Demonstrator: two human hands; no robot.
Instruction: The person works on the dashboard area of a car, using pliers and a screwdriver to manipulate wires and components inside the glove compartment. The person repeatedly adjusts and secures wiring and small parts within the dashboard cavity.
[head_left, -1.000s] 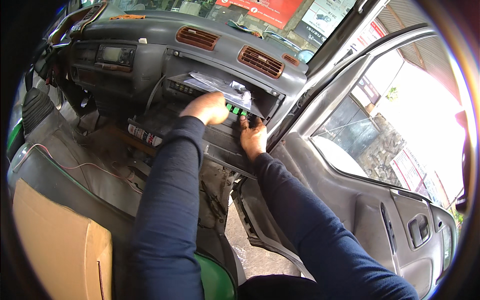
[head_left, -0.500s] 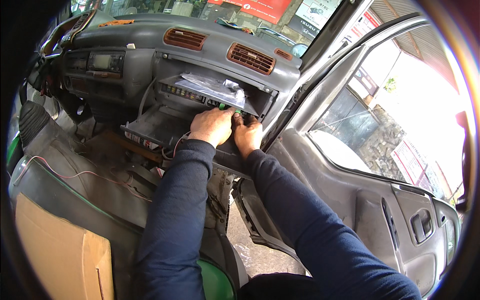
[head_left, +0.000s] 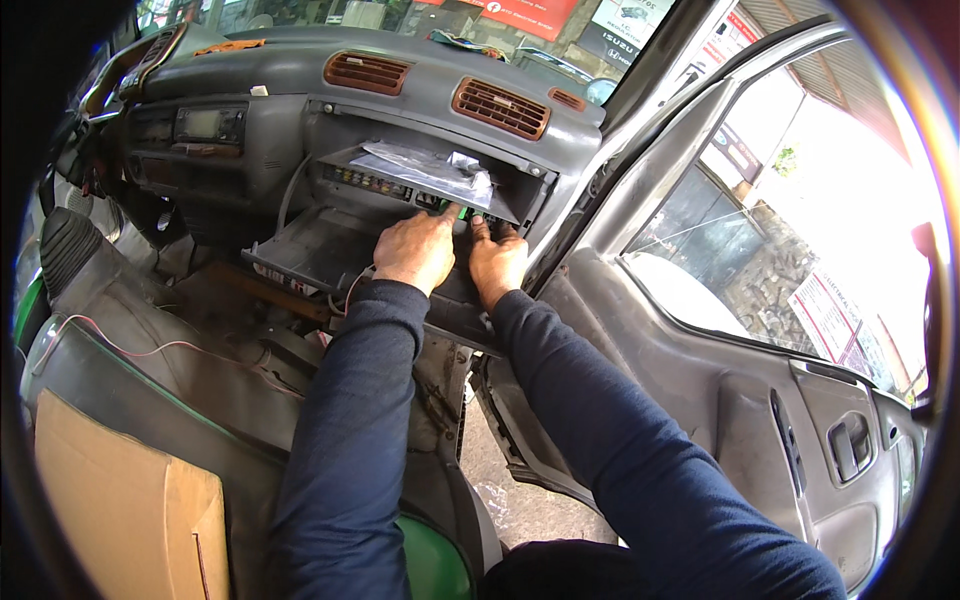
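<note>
Both my hands reach into the opened glove box of a vehicle, at the fuse panel [head_left: 368,181] under its shelf. My left hand [head_left: 415,250] is closed, its index finger stretched against a small green block [head_left: 454,210] on the panel. Just to the right, my right hand [head_left: 497,265] is bent at the panel's right end, thumb raised beside dark parts and the other fingers curled. What either hand's fingertips grip is hidden under the shelf. A crumpled clear plastic sheet [head_left: 425,172] lies on the shelf above them.
The lowered glove box lid [head_left: 315,250] hangs below my hands, with a thin wire beside it. A pink wire [head_left: 150,350] crosses the seat at left, near a cardboard piece [head_left: 120,490]. The passenger door [head_left: 690,400] stands open at right.
My hands have drawn apart a little, so a gap shows between them. The left hand has shifted slightly left, and the right thumb has come off the left hand's side.
</note>
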